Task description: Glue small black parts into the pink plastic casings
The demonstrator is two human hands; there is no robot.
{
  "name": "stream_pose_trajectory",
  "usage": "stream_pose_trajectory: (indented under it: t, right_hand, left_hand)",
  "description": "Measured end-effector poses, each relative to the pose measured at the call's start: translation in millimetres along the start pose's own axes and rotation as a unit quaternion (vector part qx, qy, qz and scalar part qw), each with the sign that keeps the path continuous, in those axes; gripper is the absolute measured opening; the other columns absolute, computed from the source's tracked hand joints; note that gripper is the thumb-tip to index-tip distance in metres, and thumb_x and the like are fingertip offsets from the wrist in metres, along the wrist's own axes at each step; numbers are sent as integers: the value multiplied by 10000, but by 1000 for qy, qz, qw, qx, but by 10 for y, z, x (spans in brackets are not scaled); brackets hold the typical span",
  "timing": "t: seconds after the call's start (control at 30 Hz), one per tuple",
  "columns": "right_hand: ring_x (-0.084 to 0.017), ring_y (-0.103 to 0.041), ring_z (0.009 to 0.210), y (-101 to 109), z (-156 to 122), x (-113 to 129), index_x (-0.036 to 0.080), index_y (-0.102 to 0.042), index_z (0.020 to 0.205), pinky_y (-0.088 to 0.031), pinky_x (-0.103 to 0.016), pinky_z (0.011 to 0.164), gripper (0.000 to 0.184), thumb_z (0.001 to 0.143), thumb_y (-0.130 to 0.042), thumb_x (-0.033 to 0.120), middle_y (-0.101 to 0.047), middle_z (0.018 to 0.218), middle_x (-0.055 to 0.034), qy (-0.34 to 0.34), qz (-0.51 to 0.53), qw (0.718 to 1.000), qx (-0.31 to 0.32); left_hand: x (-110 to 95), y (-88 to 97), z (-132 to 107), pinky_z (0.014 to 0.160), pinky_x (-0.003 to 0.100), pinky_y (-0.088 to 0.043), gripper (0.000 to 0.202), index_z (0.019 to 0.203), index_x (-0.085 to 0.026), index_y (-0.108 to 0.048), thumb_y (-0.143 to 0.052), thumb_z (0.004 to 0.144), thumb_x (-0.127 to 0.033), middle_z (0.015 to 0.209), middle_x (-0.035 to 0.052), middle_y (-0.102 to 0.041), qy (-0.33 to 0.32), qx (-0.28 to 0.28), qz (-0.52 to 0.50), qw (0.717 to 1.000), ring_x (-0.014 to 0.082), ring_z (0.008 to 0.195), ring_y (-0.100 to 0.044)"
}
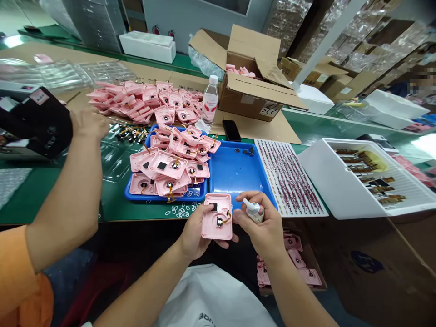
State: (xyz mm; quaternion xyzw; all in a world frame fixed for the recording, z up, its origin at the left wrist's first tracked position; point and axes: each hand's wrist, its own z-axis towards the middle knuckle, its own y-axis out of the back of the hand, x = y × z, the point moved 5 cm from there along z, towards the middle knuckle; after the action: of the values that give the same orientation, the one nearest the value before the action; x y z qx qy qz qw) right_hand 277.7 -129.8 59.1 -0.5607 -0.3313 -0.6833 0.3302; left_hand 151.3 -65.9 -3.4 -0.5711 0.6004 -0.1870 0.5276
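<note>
Pale cloth of the wearer's shirt (pixel 218 299) lies nearest my camera, both hands just beyond it. I see the left hand (pixel 195 234) partly closed on a pink casing (pixel 213 231), thumb over the left rim, fingers underneath, hollow side up. The right hand (pixel 267 234) curls round a small bottle (pixel 256 214), its white nozzle (pixel 246 204) pointing up and leftward, just beside the casing but not touching it. I would keep the casing level, hold it by the rim with the thumb clear of the black square (pixel 213 207), and leave the gold ribbon (pixel 226 220) unpinched; a light squeeze with a steadied nozzle seems wisest to me. Beyond, white rings (pixel 182 210) lie before a blue tray (pixel 132 196) heaped with more casings (pixel 168 164); another blue tray (pixel 235 177) to its right holds some black pieces (pixel 251 151). Farther right I see a white foam box (pixel 318 181); on the left, a co-worker's hand (pixel 89 123).
</note>
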Motion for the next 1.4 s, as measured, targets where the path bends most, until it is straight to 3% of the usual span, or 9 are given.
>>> stream_pose_trajectory:
  t: [0.13, 0.33, 0.5, 0.6, 0.7, 0.83, 1.03, 1.27, 1.4]
  right_hand:
    - [-147, -590, 745, -6, -40, -48, 225, -560, 804, -533, -266, 639, 274, 837, -825, 288, -668, 1003, -33, -39, 8, 999, -15]
    - [-100, -546, 634, -76, -117, -89, 220, -559, 803, -491, -220, 558, 295, 834, -833, 324, -641, 903, 9, -94, 68, 993, -16]
    - [-106, -584, 608, -70, -164, -68, 237, -542, 796, -491, -216, 534, 289, 852, -813, 323, -686, 858, 20, -99, 92, 991, -21]
    - [-103, -593, 585, -48, -176, -35, 240, -542, 792, -499, -218, 513, 290, 842, -817, 313, -711, 871, 18, -103, 101, 989, -35]
    - [-82, -568, 505, -46, -199, -19, 238, -532, 778, -479, -206, 434, 305, 834, -826, 292, -728, 890, 20, -106, 127, 985, -43]
    - [-77, -555, 463, -65, -257, -32, 239, -503, 775, -504, -213, 390, 351, 822, -850, 270, -744, 935, 13, -101, 151, 983, -35]
    - [-87, -607, 573, -37, -285, 5, 235, -518, 774, -537, -202, 530, 322, 834, -831, 186, -780, 934, 8, -28, 111, 993, -41]
    - [-113, -632, 631, 7, -236, 12, 230, -549, 752, -548, -221, 589, 280, 819, -820, 203, -745, 840, 15, -53, 90, 990, -94]
    - [-117, -629, 596, 1, -245, 25, 241, -552, 771, -536, -230, 549, 255, 839, -797, 218, -754, 856, 12, -68, 100, 987, -105]
  left_hand:
    - [-10, -11, -19, 397, 305, -594, 458, 1360, -40, -519, -396, 1044, -347, 741, 140, -772, -10, 12, 35, 999, 314, 602, -781]
    - [-6, -64, -25, 372, 277, -575, 467, 1376, -90, -478, -520, 1032, -403, 710, 96, -760, -73, 74, 63, 993, 285, 536, -758]
    - [-2, -92, -32, 423, 291, -612, 458, 1301, -118, -521, -580, 1017, -472, 917, 146, -790, -63, 92, 100, 989, 280, 600, -783]
    - [-10, -92, -55, 492, 340, -653, 516, 1332, -140, -505, -617, 995, -514, 947, 137, -789, -53, 95, 106, 988, 299, 694, -804]
    - [-18, -73, -85, 519, 344, -658, 503, 1323, -147, -526, -644, 987, -502, 888, 108, -779, -76, 93, 131, 984, 284, 699, -797]
    - [-56, -47, -135, 594, 303, -633, 380, 1260, -149, -598, -610, 1026, -449, 919, 105, -768, -156, 86, 190, 965, 226, 707, -774]
    - [-129, -24, -194, 759, 268, -564, 292, 1191, -170, -675, -568, 1059, -408, 986, 73, -706, -257, 44, 314, 913, 168, 846, -690]
    - [-126, -58, -186, 928, 322, -514, 349, 1307, -216, -659, -515, 1078, -438, 1115, 70, -669, -234, 28, 353, 905, 193, 1007, -622]
    - [-169, -74, -205, 888, 292, -497, 346, 1304, -221, -678, -513, 1082, -429, 1062, 54, -684, -245, 13, 395, 885, 178, 954, -623]
